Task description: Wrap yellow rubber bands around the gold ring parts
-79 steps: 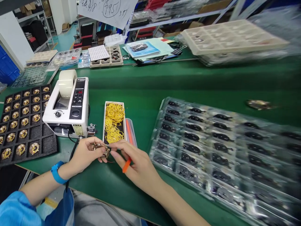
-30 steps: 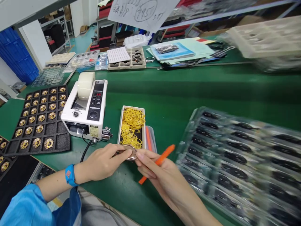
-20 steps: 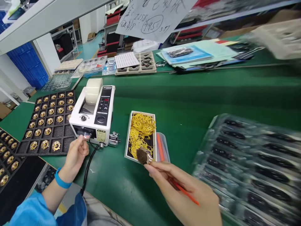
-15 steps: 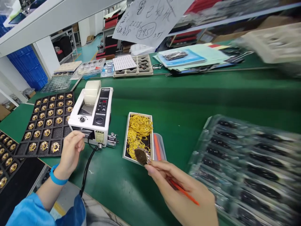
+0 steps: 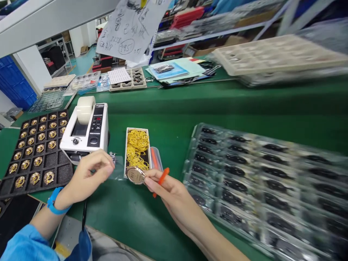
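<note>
My left hand (image 5: 88, 175) pinches a clear strip of tape (image 5: 117, 172) that stretches rightward toward a round metal part (image 5: 136, 175). My right hand (image 5: 170, 192) holds that part at its fingertips, with an orange stick (image 5: 161, 177) tucked between the fingers. Both hands hover over the green table just in front of the white tape dispenser (image 5: 84, 130) and the narrow box of yellow rings (image 5: 136, 146).
A black foam tray of gold round parts (image 5: 34, 148) lies at the left. Clear blister trays with dark parts (image 5: 258, 174) cover the right. A beige compartment tray (image 5: 274, 52), papers and small trays sit along the far edge of the green table (image 5: 195, 105).
My left hand let go of the part, reached to the dispenser's slot and came back with a strip of tape. My right hand kept the part and the orange stick.
</note>
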### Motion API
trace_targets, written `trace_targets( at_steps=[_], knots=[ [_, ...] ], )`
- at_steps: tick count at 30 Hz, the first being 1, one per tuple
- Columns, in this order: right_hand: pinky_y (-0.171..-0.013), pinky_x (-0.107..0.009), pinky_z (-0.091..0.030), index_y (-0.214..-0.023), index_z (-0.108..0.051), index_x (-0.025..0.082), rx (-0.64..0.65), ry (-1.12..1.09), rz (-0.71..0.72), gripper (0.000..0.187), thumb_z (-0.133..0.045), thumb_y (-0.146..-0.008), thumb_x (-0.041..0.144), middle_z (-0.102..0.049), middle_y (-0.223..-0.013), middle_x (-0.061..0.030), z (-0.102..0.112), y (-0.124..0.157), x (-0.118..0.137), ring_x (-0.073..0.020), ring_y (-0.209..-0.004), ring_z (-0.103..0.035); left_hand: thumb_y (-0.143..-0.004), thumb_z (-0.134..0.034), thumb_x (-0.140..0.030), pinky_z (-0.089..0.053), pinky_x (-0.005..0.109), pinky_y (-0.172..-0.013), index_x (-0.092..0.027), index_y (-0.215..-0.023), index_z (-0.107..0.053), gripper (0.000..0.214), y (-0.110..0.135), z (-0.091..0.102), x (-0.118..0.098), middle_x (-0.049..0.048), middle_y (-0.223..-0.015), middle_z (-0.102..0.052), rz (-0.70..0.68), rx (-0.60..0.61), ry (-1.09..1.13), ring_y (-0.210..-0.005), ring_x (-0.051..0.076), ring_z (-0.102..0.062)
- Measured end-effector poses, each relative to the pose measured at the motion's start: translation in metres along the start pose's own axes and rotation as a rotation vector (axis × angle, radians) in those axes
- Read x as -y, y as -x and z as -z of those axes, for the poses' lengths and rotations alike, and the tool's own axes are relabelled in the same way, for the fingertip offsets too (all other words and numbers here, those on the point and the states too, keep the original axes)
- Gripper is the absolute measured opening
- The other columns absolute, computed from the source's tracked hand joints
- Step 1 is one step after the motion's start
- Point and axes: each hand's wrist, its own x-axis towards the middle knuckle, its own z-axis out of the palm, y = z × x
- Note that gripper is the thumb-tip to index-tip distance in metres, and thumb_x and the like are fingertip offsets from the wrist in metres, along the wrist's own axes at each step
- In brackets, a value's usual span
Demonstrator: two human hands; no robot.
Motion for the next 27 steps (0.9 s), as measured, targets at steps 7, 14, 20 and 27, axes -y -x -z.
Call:
trace_targets(
  at_steps=[7, 14, 20, 27],
  knots=[
    [-0.058, -0.026, -0.033, -0.075, -0.057, 0.020, 0.100, -0.067, -0.122, 0.052, -0.063, -0.073, 0.071, -0.043, -0.064, 0.0021, 0.001, 0.002, -0.001, -0.0138, -0.061, -0.037, -0.084, -0.058, -0.043, -0.018, 0.022, -0.046, -0.014, -0.067, -0.058, 0.033, -0.007, -0.031, 0.022, -0.0066, -0.051, -0.036, 0.290, 0.337, 0.153, -0.049, 0.006, -0.027],
    [-0.061, -0.027, -0.035, -0.073, -0.058, 0.020, 0.102, -0.068, -0.124, 0.051, -0.065, -0.072, 0.070, -0.046, -0.066, 0.0016, -0.002, 0.004, 0.003, -0.0145, -0.063, -0.040, -0.084, -0.057, -0.037, -0.019, 0.022, -0.047, -0.015, -0.065, -0.054, 0.029, -0.007, -0.030, 0.026, -0.0057, -0.053, -0.039, 0.285, 0.356, 0.119, -0.051, 0.007, -0.028],
    [-0.059, -0.026, -0.034, -0.071, -0.057, 0.020, 0.120, -0.096, -0.113, 0.047, -0.067, -0.074, 0.066, -0.043, -0.063, 0.0034, -0.002, 0.006, 0.003, -0.0130, -0.060, -0.037, -0.083, -0.057, -0.035, -0.019, 0.023, -0.047, -0.017, -0.063, -0.052, 0.028, -0.007, -0.031, 0.028, -0.0059, -0.053, -0.039, 0.296, 0.346, 0.087, -0.051, 0.007, -0.029],
    [-0.062, -0.026, -0.037, -0.072, -0.057, 0.021, 0.126, -0.093, -0.109, 0.045, -0.066, -0.076, 0.065, -0.044, -0.064, 0.0031, -0.002, 0.007, 0.003, -0.0133, -0.061, -0.039, -0.083, -0.056, -0.033, -0.022, 0.022, -0.047, -0.017, -0.063, -0.051, 0.027, -0.005, -0.032, 0.030, -0.0057, -0.053, -0.042, 0.290, 0.337, 0.061, -0.051, 0.007, -0.032]
  ],
)
